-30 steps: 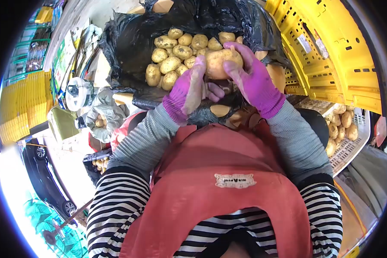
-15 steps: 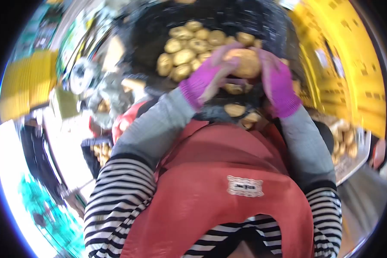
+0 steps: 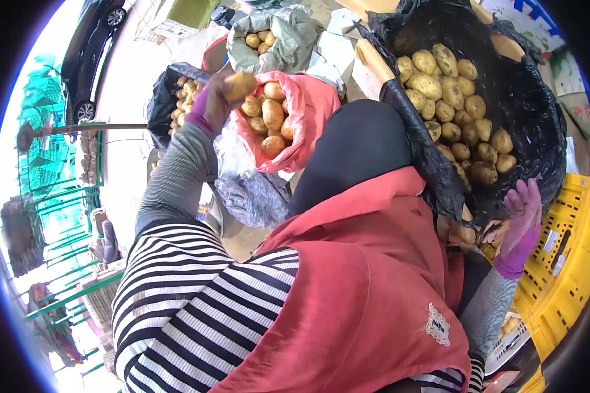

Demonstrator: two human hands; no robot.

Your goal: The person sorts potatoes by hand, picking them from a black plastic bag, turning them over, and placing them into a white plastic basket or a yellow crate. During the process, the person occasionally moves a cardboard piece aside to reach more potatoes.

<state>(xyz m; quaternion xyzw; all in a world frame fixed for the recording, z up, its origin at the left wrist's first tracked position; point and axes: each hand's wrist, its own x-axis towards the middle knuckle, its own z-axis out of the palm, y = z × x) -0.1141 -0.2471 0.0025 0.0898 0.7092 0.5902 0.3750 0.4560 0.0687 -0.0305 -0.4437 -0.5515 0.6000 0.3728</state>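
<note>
My left hand (image 3: 213, 105), in a purple glove, grips a potato (image 3: 240, 86) over the near-left rim of a pink bag (image 3: 313, 98) with larger potatoes inside. Just left of it is a dark bag (image 3: 158, 111) of small potatoes. Gloved in purple too, my right hand (image 3: 523, 219) is held with its fingers apart and nothing in it. It is beside the lower right edge of a container lined with black plastic (image 3: 524, 98), where many potatoes (image 3: 452, 92) lie heaped.
Behind the pink bag stands a grey bag (image 3: 283, 42) with a few potatoes. A yellow crate (image 3: 570, 255) is at the right, with a white basket (image 3: 508, 344) below it. Crumpled silvery plastic (image 3: 252, 190) lies near my left arm. A dark car (image 3: 88, 59) is at the far left.
The view has swung to the left. My hands, earlier together around a potato above the black-lined container, are now far apart, the left one out at the bags with a potato.
</note>
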